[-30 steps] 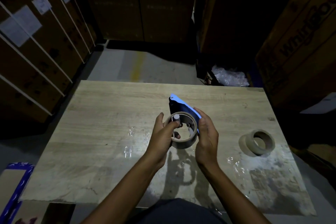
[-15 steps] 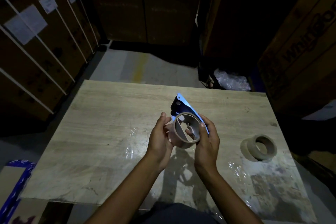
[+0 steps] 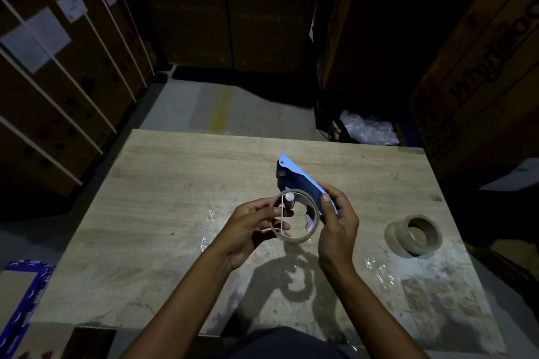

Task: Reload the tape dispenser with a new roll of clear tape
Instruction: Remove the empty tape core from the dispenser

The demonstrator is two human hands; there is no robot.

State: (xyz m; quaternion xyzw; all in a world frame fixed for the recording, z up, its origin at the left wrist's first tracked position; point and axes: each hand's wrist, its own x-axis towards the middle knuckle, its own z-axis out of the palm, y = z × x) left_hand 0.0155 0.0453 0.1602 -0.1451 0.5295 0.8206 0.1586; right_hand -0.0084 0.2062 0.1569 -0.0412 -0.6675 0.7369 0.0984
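Step in hand appears to be seating the roll on the dispenser. The left hand is closed around the tape roll, held above the worktop. The right hand is closed around the blue dispenser behind it. Its white peg shows inside the roll's core. Next move calls for pressing the roll fully home, then threading the loose end. A second roll lies on the worktop, well apart. No containers in use.

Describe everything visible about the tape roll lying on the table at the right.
The spare tape roll lies flat on the wooden table, right of the right hand, touched by nothing. It is a tan, dull ring with a darker brown inner core, its open centre facing up. Crinkled clear scraps lie on the table near it.
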